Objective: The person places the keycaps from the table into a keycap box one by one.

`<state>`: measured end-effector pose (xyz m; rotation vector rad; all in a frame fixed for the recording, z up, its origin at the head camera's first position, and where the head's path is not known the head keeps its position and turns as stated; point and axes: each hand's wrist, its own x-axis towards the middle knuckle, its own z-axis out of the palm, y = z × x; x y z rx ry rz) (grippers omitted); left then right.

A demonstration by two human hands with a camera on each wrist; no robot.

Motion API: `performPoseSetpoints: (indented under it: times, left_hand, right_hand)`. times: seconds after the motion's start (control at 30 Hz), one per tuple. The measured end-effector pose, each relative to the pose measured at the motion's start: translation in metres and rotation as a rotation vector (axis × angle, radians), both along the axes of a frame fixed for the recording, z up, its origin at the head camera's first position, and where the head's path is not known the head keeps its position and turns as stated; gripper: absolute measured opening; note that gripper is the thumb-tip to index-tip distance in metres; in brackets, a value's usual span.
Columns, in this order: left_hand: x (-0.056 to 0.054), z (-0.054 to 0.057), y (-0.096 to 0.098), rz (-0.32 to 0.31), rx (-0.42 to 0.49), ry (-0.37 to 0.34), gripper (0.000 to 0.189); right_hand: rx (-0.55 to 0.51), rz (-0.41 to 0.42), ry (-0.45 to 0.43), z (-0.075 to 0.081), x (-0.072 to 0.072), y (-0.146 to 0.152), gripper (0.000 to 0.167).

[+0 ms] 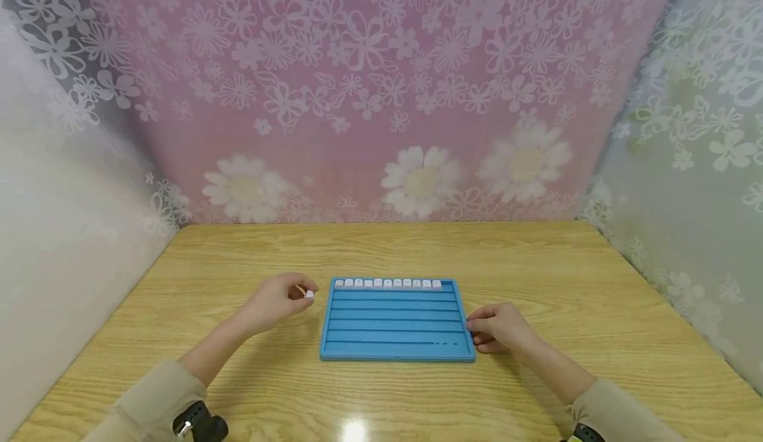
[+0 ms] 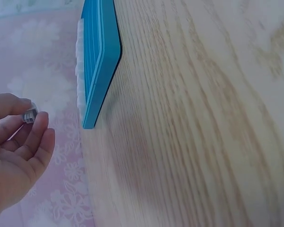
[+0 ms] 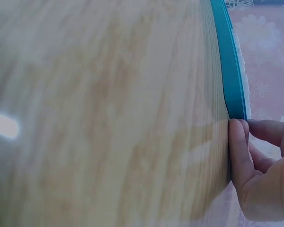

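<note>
A small white keycap (image 1: 309, 293) is pinched between the thumb and fingertips of my left hand (image 1: 281, 301), just left of the blue tray. In the left wrist view, the keycap's hollow underside (image 2: 30, 115) shows between the fingertips. The blue keycap tray (image 1: 387, 325) lies flat on the table with ridged rows. A line of white keycaps (image 1: 387, 284) fills most of its top row, with a gap at the right end. My right hand (image 1: 505, 328) holds the tray's right edge with thumb and fingertips, as the right wrist view also shows.
The wooden table (image 1: 393, 395) runs back to a pink flowered backdrop (image 1: 357, 97). Pale side walls (image 1: 65, 243) stand at left and right. The tray's lower rows show bare blue plastic.
</note>
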<state>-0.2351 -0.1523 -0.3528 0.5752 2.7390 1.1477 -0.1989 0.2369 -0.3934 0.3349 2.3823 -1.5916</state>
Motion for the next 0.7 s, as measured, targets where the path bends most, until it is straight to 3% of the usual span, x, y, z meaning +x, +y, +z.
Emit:
performPoseSetpoints:
  times: [0.23,0.47,0.7]
  left_hand:
    - [0.0,0.002,0.01,0.0,0.029,-0.011,0.021]
    - [-0.002,0.003,0.02,-0.006,0.079,-0.016,0.018]
    - [-0.002,0.001,0.029,0.018,0.17,-0.062,0.018]
  right_hand:
    - [-0.037,0.045,-0.007,0.001,-0.001,0.003,0.028]
    - [-0.004,-0.018,-0.004,0.0,0.0,-0.001,0.024]
    - [0.013,-0.023,-0.004,-0.001,-0.001,-0.002,0.023]
